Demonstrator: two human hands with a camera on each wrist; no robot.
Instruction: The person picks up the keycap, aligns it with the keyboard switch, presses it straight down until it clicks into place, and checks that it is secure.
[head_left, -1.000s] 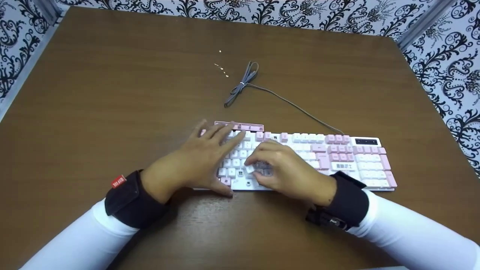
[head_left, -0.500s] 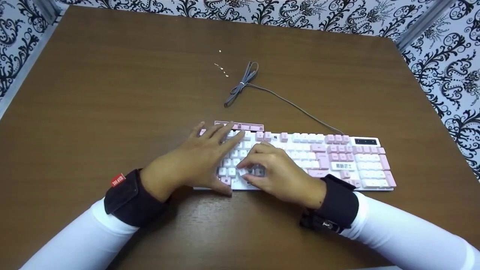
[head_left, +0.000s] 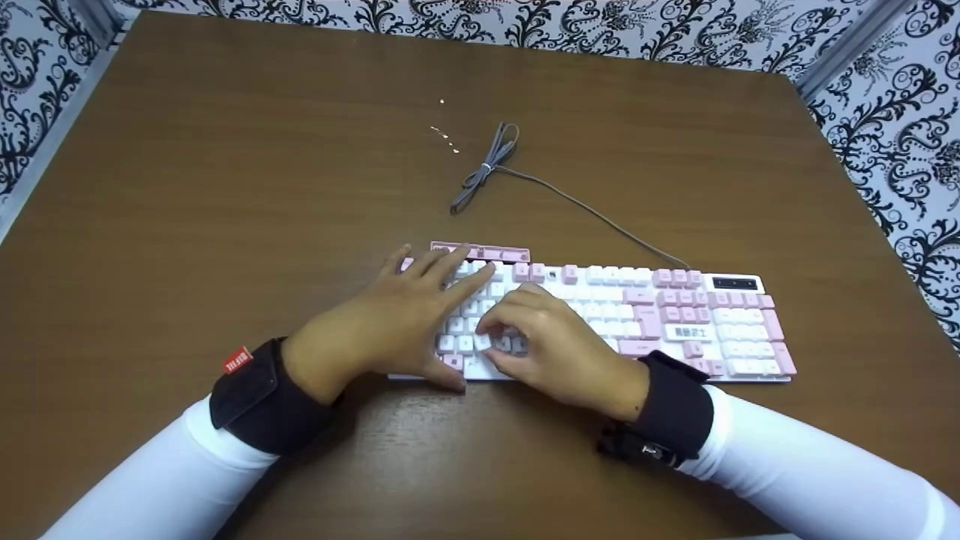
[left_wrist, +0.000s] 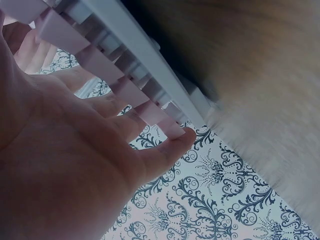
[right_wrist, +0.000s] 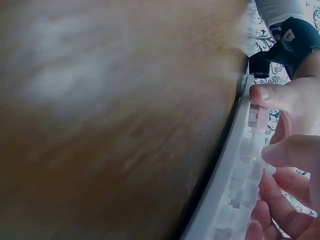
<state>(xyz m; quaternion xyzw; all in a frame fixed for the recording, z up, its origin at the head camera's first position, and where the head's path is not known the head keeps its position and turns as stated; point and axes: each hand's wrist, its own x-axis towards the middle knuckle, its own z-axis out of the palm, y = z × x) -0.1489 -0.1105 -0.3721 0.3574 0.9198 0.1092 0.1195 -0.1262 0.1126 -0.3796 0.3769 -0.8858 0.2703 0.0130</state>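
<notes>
Left hand (head_left: 405,319) splays over the keyboard (head_left: 684,333); right hand (head_left: 555,345) pinches a white keycap (head_left: 482,343). Uneven pressure could flick it toward the tabletop (head_left: 247,195)'s far edge.

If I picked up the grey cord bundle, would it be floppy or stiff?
The grey cord would probably bend easily, since it is folded into loops. It would likely stay bunched because a white tie holds its middle. Lifting it high might tug the keyboard, as the cord runs there.
</notes>
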